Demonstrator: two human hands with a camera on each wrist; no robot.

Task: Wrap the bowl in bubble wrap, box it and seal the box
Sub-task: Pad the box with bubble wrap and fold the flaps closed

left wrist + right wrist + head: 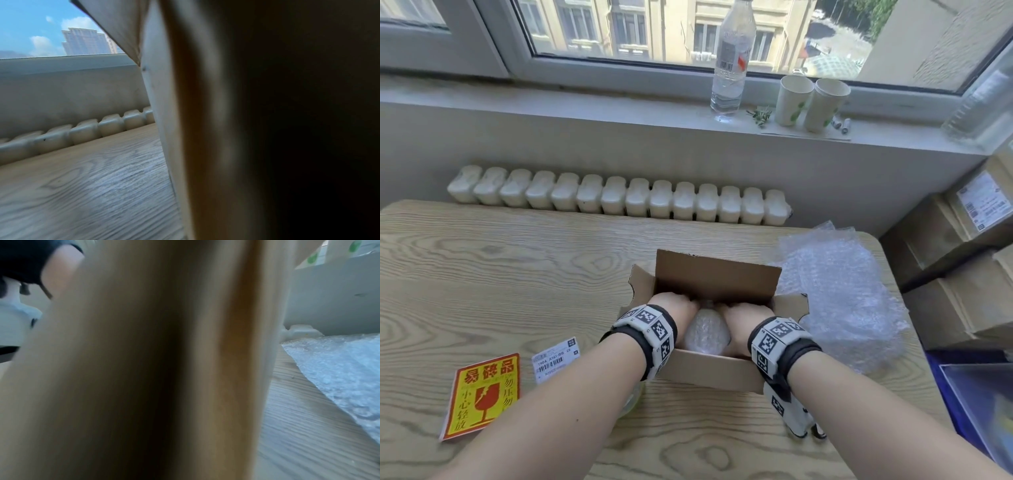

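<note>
An open brown cardboard box (717, 275) stands on the wooden table (500, 274), flaps up. Inside it lies the bowl wrapped in bubble wrap (707, 330), a pale rounded bundle. My left hand (674, 305) grips the bundle's left side and my right hand (746, 311) its right side, both reaching down into the box. The fingertips are hidden behind the bundle. In the left wrist view only the blurred outer box wall (205, 129) fills the right half. The right wrist view is likewise filled by the box wall (164, 369); no fingers show in either.
Loose bubble wrap (842, 291) lies right of the box, also bubble wrap (339, 369). A red-yellow fragile sticker (482, 397) and a white barcode label (555, 359) lie front left. A tape roll (631, 401) peeks from under my left forearm. Stacked cartons (962, 274) stand at right.
</note>
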